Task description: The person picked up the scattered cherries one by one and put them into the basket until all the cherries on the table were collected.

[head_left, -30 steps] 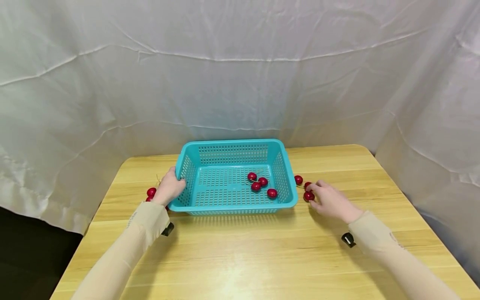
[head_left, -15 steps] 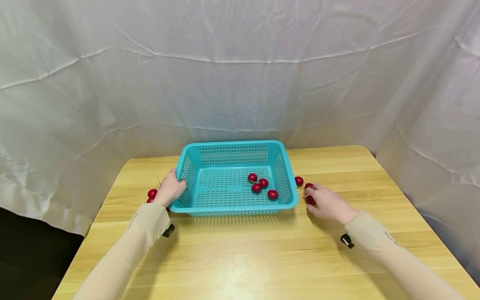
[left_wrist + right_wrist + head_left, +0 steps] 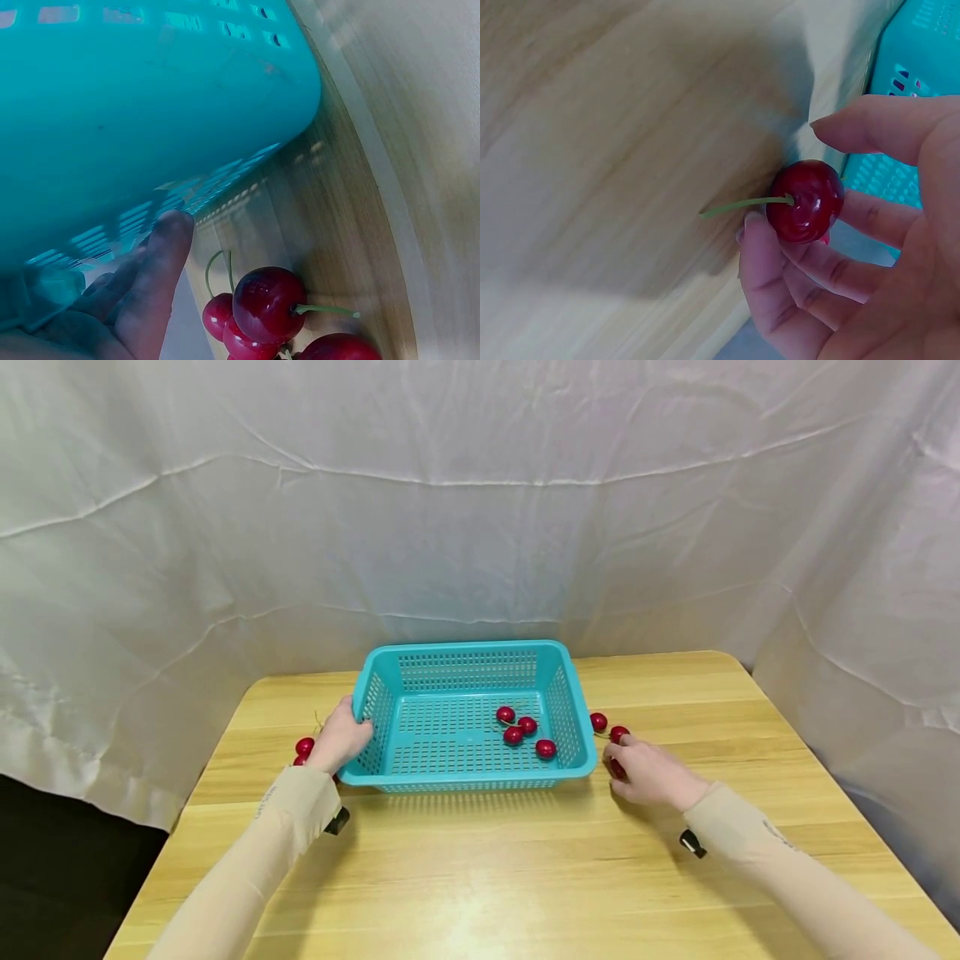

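A turquoise perforated plastic basket (image 3: 468, 781) stands in the middle of the head view. Several red cherries (image 3: 513, 736) lie on the right side of its floor. My left hand (image 3: 342, 737) grips the basket's left side, thumb over the rim and fingers along the outer wall. To the right of the basket, my right hand (image 3: 651, 773) curls its fingers round a cherry (image 3: 806, 201) with a green stem; in the right wrist view the thumb stands apart from it. Two other cherries (image 3: 619, 734) lie just beyond this hand on the wood.
More cherries (image 3: 268, 304) lie on the table left of the basket, beside my left hand and partly hidden by it. The wooden tabletop (image 3: 480, 877) extends in front. A pale curtain (image 3: 480, 543) hangs behind the table and along its sides.
My right hand has shifted slightly left and nearer, and its fingers have come round the nearest cherry. The left hand and the basket have stayed in place.
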Tool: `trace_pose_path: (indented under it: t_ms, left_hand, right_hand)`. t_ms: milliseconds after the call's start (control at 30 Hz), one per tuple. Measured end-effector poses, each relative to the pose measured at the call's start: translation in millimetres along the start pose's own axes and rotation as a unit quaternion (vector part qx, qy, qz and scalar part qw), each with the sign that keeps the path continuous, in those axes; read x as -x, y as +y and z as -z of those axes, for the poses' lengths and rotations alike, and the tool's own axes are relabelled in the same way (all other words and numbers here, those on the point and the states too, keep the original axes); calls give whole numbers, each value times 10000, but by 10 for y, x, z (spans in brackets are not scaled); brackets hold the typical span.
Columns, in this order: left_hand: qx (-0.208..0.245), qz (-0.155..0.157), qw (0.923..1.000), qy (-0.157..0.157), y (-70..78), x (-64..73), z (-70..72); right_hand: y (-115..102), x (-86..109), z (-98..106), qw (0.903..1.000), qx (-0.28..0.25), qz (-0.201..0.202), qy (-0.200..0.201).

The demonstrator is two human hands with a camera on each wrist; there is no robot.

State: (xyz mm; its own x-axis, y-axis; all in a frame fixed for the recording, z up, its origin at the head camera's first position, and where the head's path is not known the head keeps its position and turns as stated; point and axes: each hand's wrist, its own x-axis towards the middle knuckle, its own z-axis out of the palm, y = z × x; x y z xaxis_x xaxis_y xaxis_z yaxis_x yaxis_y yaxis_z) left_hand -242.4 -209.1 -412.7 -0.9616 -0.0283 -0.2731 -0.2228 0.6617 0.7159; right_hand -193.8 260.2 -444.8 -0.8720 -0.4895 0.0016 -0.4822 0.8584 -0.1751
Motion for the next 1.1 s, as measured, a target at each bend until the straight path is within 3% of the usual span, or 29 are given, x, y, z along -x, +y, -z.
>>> trace_pose_path:
  t_ms: [333, 867, 1100]
  left_hand:
    - [-43, -1, 10000, 3, -27, 1, -2]
    - [-85, -21, 10000, 31, -19, -11, 7]
    - [-120, -18, 9999, 49, -21, -2, 9]
  right_hand:
    - [-49, -32, 3, 9994, -250, 119, -205]
    - [-35, -61, -54, 9973, -535, -103, -499]
    - [-6, -77, -40, 9949, -879, 78, -490]
